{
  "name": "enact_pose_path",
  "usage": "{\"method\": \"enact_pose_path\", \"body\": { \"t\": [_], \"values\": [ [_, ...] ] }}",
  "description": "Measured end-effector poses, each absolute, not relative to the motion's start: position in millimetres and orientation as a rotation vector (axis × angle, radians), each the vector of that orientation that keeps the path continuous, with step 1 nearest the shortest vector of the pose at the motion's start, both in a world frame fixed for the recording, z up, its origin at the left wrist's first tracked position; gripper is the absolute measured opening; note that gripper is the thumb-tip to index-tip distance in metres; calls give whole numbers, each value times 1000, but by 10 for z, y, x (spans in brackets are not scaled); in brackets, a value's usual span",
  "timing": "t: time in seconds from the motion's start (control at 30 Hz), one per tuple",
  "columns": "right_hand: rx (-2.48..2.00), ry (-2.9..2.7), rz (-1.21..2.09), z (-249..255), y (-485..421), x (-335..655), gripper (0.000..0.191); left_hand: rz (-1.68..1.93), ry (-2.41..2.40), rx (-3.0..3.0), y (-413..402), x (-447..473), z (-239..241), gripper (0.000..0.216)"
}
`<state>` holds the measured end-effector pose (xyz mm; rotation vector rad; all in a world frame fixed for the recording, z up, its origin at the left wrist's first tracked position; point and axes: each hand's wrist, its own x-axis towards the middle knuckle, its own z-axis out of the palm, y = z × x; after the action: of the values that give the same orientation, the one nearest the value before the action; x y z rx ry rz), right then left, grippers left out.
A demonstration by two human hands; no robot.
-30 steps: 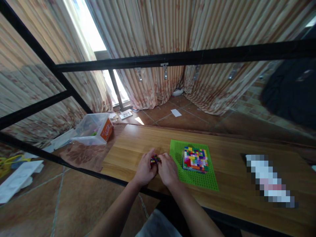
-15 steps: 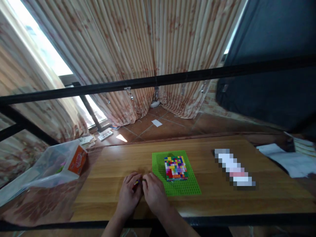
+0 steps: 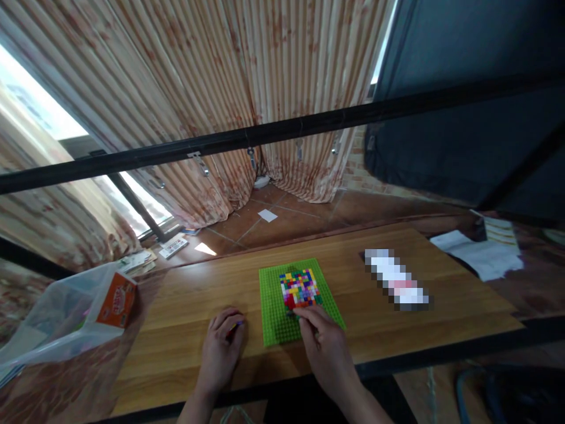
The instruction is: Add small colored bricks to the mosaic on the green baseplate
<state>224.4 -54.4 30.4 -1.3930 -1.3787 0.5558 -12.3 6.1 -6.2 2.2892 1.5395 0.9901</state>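
Multicoloured brick block (image 3: 300, 288) on green baseplate (image 3: 273, 318); right hand (image 3: 326, 347) touching its near edge.

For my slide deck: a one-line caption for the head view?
Right hand reaches the brick block on a green baseplate; left hand holds small bricks.

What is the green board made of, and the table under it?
The green baseplate looks like matte plastic: bright even colour and a fine grid of studs. The table looks like wood or a wood-look laminate: brown grain lines with a soft sheen.
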Motion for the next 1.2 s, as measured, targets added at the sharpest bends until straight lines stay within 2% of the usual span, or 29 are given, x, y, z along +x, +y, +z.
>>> {"method": "enact_pose_path", "body": {
  "t": [0.3, 0.63, 1.2],
  "values": [
    [-1606, -1231, 482, 290, -391, 2786, 29, 982, 1549, 2286, 63, -112, -68, 16],
    [-1711, -1418, 376, 390, -88, 2637, 21, 977, 1553, 2251, 54, -96, -63, 14],
    [-1800, -1565, 214, 358, -22, 2590, 27, 988, 1551, 2226, 40, -79, -53, 14]
  ]
}}
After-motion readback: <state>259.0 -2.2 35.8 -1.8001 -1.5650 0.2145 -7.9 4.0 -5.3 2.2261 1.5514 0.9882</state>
